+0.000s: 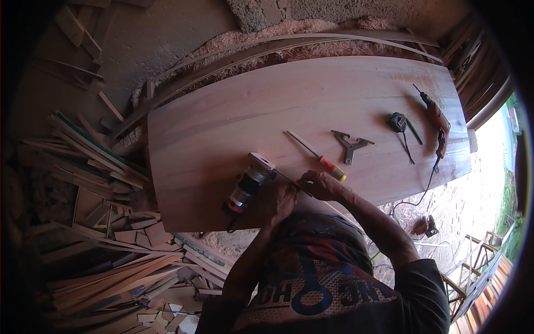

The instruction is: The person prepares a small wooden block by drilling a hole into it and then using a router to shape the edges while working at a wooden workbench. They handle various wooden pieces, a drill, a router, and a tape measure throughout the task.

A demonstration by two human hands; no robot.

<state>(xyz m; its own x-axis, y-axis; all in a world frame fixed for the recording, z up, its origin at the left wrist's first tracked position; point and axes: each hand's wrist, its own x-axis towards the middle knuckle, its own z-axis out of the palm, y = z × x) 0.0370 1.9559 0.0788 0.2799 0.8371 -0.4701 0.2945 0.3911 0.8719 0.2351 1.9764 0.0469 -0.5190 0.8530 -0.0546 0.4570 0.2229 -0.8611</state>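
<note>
My right hand [319, 186] is closed in a pinch on a thin, stick-like piece [288, 178] that slants toward the base of a trim router. Close beside it, my left hand [286, 200] is curled near the same piece; what its fingers hold is hidden. The trim router [245, 190], silver and black, lies on its side left of my hands, its flat base [262, 161] facing away. Just beyond my right hand rests a screwdriver [332, 167] with a red and yellow handle. Farther right lies a Y-shaped metal bracket [350, 146].
A large wooden panel [222, 117] bears the tools. On its right are a tape measure [397, 122], a green pencil [414, 131] and a corded drill [438, 121]. Wood strips [100, 147] and offcuts [142, 236] pile at left. Shavings [222, 44] lie behind the panel.
</note>
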